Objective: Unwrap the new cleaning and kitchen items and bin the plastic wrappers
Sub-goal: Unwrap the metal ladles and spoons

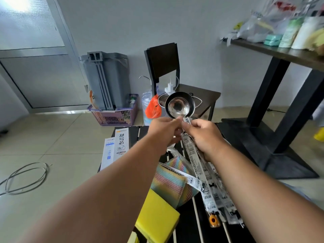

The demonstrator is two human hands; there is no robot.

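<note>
Ladle held up over the slatted table, its printed wrapper being worked off.

The grey bin (pixel 107 79) stands well apart by the far wall, ready for wrappers. The black slatted table (pixel 185 218) carries the checked cloths (pixel 168 181) and the yellow sponge (pixel 157 216), laid within reach. The left hand (pixel 163 128) pinches the steel ladle (pixel 178 106) just below its bowl, seemingly to steady it, while the right hand (pixel 203 132) is curled round the printed plastic wrapper (pixel 196 155) sleeving the handle, probably to pull it down and off.
</note>
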